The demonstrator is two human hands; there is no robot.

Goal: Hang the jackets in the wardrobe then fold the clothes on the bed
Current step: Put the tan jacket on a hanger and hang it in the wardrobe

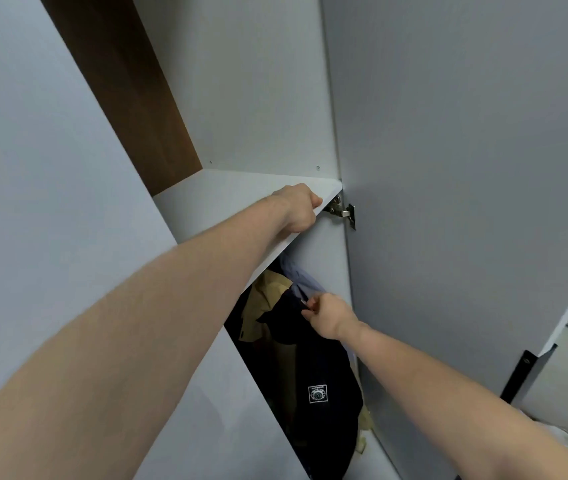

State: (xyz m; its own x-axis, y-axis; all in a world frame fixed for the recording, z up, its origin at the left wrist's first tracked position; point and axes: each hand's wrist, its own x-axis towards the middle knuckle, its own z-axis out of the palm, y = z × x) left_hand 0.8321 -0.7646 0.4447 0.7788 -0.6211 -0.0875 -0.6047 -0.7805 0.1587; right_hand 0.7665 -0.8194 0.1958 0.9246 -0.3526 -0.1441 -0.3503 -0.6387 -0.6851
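Navy jacket [313,358] hung inside the wardrobe [241,209] below the shelf — the hanging step, likely. Right hand [327,317] pinched its shoulder fabric; left hand [298,209] curled over the shelf edge. Next: settle it, let go. Rail and hanger — hidden.

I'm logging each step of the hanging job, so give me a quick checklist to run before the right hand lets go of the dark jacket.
1. Wardrobe door open wide enough: ok.
2. Left hand braced on the shelf edge, fingers curled over it: ok.
3. Right hand holding the dark jacket near its collar: ok.
4. Hanger hooked on a rail: cannot tell, the shelf hides that area.
5. Jacket inside the compartment, below the shelf: ok.
6. Neighbouring tan garment not dragged out of place: cannot tell.
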